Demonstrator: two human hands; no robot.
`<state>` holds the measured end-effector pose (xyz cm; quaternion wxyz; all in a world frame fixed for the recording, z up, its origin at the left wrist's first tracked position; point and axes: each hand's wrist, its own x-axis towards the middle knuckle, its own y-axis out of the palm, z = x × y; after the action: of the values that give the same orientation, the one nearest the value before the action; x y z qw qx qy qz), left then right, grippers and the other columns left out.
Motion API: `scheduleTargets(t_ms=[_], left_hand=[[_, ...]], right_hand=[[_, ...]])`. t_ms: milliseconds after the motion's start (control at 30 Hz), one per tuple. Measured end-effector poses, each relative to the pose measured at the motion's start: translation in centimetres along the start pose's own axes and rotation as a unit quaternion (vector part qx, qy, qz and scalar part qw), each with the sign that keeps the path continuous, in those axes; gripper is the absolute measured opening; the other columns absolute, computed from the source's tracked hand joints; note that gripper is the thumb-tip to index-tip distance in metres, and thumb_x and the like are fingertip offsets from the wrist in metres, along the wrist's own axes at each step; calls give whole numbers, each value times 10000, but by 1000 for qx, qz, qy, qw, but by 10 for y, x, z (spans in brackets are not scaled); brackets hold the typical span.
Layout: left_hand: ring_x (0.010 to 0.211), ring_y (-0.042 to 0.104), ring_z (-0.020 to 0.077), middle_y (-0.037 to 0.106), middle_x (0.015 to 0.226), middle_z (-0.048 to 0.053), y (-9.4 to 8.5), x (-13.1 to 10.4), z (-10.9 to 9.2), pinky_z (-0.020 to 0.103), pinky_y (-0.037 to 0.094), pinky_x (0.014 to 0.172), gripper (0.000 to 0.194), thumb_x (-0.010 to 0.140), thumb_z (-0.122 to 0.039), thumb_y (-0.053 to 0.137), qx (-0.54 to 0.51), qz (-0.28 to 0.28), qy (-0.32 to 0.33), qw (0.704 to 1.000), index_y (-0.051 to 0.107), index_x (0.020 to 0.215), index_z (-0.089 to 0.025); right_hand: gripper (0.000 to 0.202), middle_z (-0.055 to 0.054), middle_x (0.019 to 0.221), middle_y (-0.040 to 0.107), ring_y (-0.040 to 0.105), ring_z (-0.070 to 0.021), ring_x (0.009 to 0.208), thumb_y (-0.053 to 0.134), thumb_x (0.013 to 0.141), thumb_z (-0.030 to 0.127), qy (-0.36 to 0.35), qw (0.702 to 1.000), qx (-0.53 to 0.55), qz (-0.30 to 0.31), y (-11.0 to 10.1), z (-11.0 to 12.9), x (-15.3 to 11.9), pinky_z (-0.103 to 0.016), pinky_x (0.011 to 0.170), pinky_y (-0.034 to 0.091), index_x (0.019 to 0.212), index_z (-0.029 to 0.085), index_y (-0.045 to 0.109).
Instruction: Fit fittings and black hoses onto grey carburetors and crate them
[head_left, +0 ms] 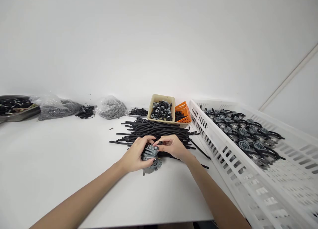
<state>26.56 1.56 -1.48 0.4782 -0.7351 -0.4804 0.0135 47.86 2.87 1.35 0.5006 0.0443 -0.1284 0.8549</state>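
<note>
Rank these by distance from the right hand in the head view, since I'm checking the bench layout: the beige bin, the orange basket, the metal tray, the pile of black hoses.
1. Pile of black hoses, directly beneath the right hand.
2. Beige bin, just behind the hoses.
3. Orange basket, behind and slightly right; too close to the bin to call.
4. Metal tray, at the far left edge.

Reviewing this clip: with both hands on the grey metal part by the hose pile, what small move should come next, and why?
Probably press the short black piece pinched in the right hand onto the grey metal part: the left hand grips that part, and the fingertips already meet at its top.
</note>
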Motion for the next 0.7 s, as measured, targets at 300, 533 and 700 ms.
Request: scheduleTargets(t_ms=[300,533,700], left_hand=[[1059,555,275,619,1142,81,-1,1,-2,412,402,949,547,815,-405,593,-2,5,-6,1000,416,1292,-203],[1086,550,294,620,1166,88,0,-1,3,432,389,986,567,803,-392,609,-9,5,12,1000,429,1307,-205],[1128,547,291,550,1273,119,4,-2,0,405,423,971,622,877,-531,540,-146,6,41,988,373,1379,-203]], right_hand=[[292,55,600,452,357,-93,561,771,744,375,24,996,-78,39,3,0,-3,-234,511,287,947,165,754],[64,74,567,428,344,-74,520,666,764,190,-15,991,-135,-7,16,3,-6,-222,498,281,815,169,697],[53,34,651,520,413,-91,573,642,767,174,-48,990,-130,-17,15,8,-10,-224,531,325,798,171,685]])
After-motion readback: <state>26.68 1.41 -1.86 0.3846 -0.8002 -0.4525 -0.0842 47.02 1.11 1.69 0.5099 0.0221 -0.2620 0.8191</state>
